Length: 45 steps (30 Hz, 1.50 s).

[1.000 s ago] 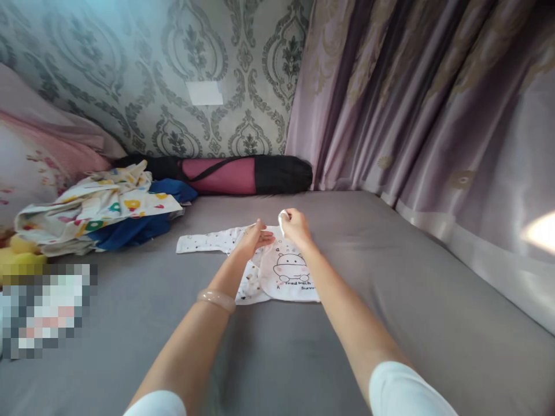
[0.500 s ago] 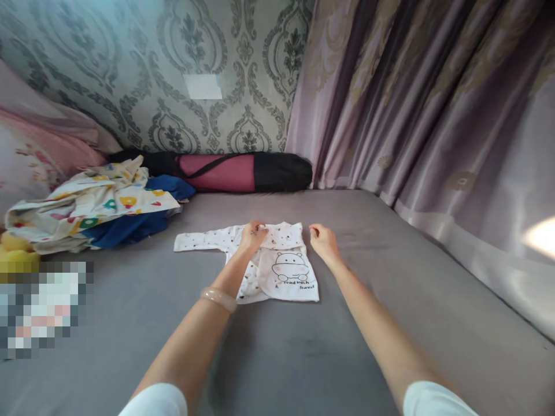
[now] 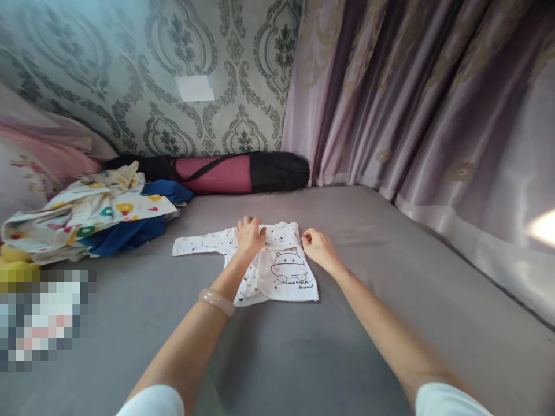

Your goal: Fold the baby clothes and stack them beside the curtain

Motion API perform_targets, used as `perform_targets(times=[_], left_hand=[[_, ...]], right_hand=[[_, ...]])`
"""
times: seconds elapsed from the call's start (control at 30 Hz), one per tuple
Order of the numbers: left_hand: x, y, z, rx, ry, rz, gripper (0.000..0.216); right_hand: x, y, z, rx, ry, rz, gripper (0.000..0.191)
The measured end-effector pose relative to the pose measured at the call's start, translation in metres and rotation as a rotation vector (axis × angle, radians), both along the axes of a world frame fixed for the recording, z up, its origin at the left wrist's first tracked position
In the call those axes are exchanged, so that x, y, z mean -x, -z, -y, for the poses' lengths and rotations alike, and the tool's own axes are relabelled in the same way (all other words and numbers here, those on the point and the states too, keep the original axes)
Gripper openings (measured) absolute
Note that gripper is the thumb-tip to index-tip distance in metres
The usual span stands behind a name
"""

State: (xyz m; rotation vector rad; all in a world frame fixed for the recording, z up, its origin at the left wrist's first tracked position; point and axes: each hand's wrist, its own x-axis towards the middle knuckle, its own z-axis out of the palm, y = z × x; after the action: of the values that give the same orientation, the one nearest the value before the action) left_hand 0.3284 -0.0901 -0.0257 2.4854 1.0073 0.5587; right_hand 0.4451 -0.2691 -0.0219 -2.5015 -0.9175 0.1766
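A white baby shirt (image 3: 288, 289) lies flat on the grey sheet, with small dotted prints and a hippo drawing on its front panel. Its left sleeve (image 3: 197, 245) stretches out to the left; no sleeve shows on the right side, which appears folded in. My left hand (image 3: 250, 237) rests on the upper part of the shirt, fingers extended and holding nothing. At the shirt's upper right edge, my right hand (image 3: 318, 248) has its fingers pinched together on the cloth; the fingertips are partly hidden. A pale bangle (image 3: 217, 301) circles my left wrist.
Grey sheet (image 3: 347, 346) surrounds the shirt. A crumpled patterned cloth (image 3: 99, 202) lies over blue fabric (image 3: 130, 236) at left, near a yellow object (image 3: 19, 276) and a blurred patch. A maroon and black roll bag (image 3: 221, 173) lies along the wall; curtains (image 3: 368, 115) hang at right.
My right hand has moved slightly left, from beside the shirt to its edge. The fingers of my left hand have straightened and spread over the cloth. The view has shifted a little.
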Motion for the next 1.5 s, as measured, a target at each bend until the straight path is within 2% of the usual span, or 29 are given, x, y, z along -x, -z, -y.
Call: perform_targets(times=[0.07,0.2,0.33,0.5,0.67,0.8,0.93,1.07,1.17,1.27,1.4,1.5], left_hand=[[-0.019,-0.006,0.008,-0.038,0.103,-0.043,0.028],[-0.066,-0.013,0.023,0.050,0.278,-0.158,0.028],[-0.100,-0.011,0.029,0.113,0.262,-0.242,0.037],[-0.111,-0.004,0.027,0.190,0.246,-0.249,0.021],[-0.103,0.004,0.028,0.241,0.225,-0.195,0.023],[-0.098,0.012,0.031,0.241,0.194,-0.166,0.026],[-0.100,0.018,0.040,0.182,0.178,-0.159,0.027],[-0.094,0.010,0.043,0.059,0.158,-0.167,0.030],[-0.072,-0.002,0.027,0.023,0.072,-0.105,0.037],[-0.032,-0.007,0.001,0.016,-0.061,-0.090,0.032],[0.016,-0.001,-0.022,0.075,-0.154,-0.206,0.028],[0.027,0.006,-0.021,0.112,-0.127,-0.238,0.030]], right_hand=[[0.012,0.000,0.004,0.023,-0.025,-0.005,0.020],[0.032,0.002,0.007,0.072,-0.002,0.035,0.026],[0.039,0.005,0.006,0.091,0.029,0.078,0.021],[0.041,0.011,0.006,0.103,0.035,0.094,0.017],[0.042,0.017,0.009,0.076,-0.015,0.133,0.029],[0.042,0.017,0.011,0.113,-0.070,0.179,0.042],[0.044,0.017,0.009,0.155,-0.081,0.193,0.044],[0.039,0.013,0.011,0.145,-0.086,0.155,0.041],[0.022,0.005,0.014,0.104,-0.112,0.045,0.037],[0.000,-0.003,0.010,0.010,-0.078,0.048,0.035],[-0.013,-0.001,-0.012,-0.044,-0.035,0.111,0.035],[-0.007,0.007,-0.030,0.020,-0.031,0.135,0.033]])
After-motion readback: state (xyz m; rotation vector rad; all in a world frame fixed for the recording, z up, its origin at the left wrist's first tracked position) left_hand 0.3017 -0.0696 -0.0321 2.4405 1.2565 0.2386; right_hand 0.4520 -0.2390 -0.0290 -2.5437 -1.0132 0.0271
